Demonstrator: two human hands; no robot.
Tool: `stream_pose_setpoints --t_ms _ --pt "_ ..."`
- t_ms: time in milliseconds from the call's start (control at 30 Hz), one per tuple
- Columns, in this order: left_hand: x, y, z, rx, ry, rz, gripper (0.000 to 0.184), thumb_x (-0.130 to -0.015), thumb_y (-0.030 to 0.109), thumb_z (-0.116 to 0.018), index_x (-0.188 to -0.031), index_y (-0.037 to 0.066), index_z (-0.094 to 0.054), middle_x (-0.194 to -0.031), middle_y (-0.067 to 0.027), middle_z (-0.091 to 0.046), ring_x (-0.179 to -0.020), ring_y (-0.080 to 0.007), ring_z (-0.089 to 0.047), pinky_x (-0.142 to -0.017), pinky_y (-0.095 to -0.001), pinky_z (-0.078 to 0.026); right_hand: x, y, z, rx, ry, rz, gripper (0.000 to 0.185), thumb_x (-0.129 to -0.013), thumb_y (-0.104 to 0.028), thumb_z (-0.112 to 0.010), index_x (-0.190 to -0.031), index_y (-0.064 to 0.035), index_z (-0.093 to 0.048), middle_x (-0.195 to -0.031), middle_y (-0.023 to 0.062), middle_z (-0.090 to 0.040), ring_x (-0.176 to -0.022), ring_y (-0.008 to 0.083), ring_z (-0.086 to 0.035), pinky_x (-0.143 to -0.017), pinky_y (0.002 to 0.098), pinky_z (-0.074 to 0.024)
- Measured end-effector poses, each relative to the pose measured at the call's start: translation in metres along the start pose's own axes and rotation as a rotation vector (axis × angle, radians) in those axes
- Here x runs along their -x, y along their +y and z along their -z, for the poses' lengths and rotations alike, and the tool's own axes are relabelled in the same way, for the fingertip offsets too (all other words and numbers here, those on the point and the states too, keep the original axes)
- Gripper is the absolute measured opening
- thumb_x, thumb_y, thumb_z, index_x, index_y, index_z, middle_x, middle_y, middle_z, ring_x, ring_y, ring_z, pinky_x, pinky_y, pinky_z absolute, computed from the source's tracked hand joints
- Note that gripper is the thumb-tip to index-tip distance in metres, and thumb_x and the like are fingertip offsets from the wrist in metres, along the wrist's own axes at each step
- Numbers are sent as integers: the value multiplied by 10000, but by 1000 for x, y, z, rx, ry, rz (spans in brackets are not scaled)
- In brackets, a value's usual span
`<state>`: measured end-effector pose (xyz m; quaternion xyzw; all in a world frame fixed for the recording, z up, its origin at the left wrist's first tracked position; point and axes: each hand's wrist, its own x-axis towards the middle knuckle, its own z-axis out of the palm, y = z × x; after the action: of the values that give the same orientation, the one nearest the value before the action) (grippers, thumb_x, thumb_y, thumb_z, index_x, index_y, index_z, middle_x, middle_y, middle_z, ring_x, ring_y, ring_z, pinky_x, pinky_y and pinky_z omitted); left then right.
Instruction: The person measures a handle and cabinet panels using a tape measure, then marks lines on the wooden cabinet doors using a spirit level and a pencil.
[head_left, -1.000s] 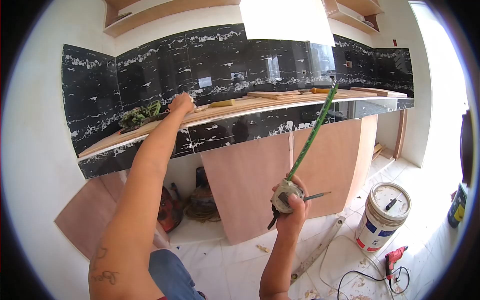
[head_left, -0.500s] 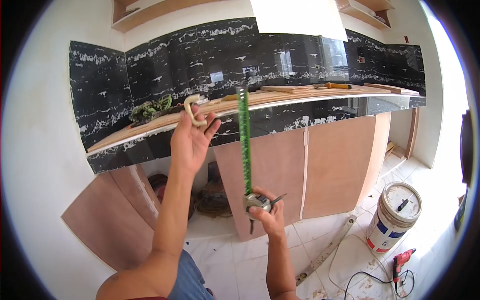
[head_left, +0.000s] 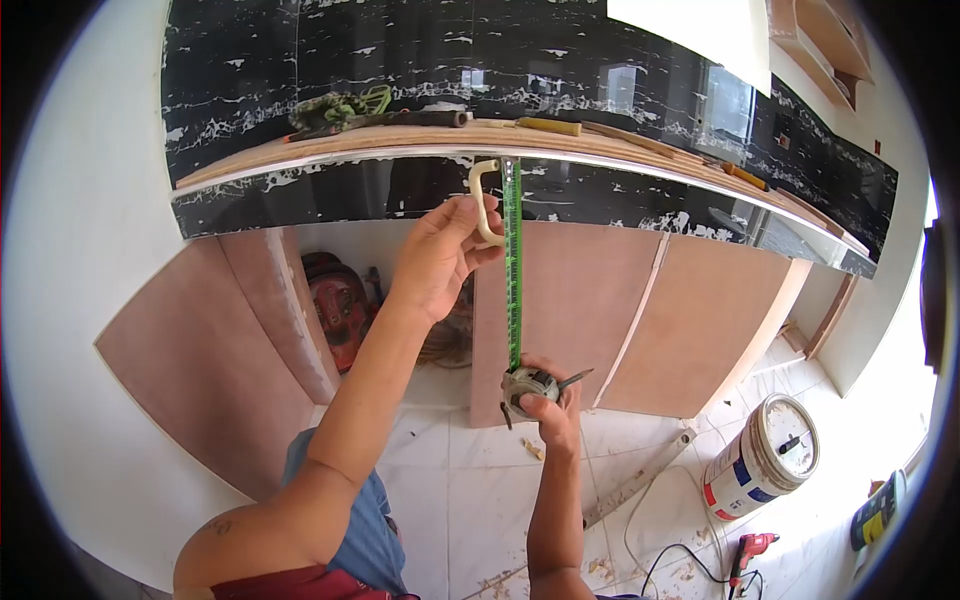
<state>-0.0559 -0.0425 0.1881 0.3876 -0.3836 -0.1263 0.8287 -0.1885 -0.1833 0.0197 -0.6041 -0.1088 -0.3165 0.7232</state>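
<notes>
My left hand [head_left: 440,258] pinches a cream, C-shaped pull handle [head_left: 477,190] upright just below the counter edge. Right beside the handle, perhaps touching it, runs the green blade [head_left: 514,280] of a tape measure [head_left: 525,388]. My right hand [head_left: 555,415] is wrapped round the tape's case, lower down in front of a plywood cabinet door [head_left: 575,290]. From the same hand a thin dark pointed stick [head_left: 577,379] sticks out to the right; its kind is unclear. The blade's top end reaches the pale counter edge [head_left: 400,153].
On the counter lie wood strips, a yellow-handled tool [head_left: 548,126], a dark pipe-like tool [head_left: 425,118] and a green bundle [head_left: 340,108]. An open door [head_left: 190,350] stands left. A bucket [head_left: 765,455], a red drill [head_left: 750,555] with its cord and a long level-like bar [head_left: 640,480] occupy the floor.
My left hand has brought the handle down and right, from in front of the countertop to beside the tape blade. The blade's tip now meets the counter edge. The view has tilted down.
</notes>
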Motion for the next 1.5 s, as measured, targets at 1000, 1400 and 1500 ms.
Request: stream_pose_setpoints --t_ms 1000,1400,1500 --pt "-9 -7 20 46 -34 -12 254 -1005 310 -624 -1122 87 -662 -957 -8 -701 -876 -130 -669 -790 -327 -564 0 -22 5 215 42 27 488 -706 -177 -770 -1129 55 -691 -904 58 -692 -821 111 -606 -756 271 -508" --pt "-10 -10 21 62 -82 -10 227 -1003 309 -624 -1091 105 -672 -979 -11 -709 -905 -143 -671 -825 -328 -556 -3 -21 6 245 41 112 496 -712 -190 -752 -1133 63 -688 -875 72 -685 -780 113 -598 -719 269 -497" --pt "-9 -11 15 36 -50 -13 237 -1012 308 -611 -1103 96 -664 -958 -5 -694 -895 -140 -670 -812 -327 -563 -2 -23 8 240 38 76 480 -711 -185 -747 -1119 62 -691 -870 71 -680 -790 115 -599 -732 269 -493"
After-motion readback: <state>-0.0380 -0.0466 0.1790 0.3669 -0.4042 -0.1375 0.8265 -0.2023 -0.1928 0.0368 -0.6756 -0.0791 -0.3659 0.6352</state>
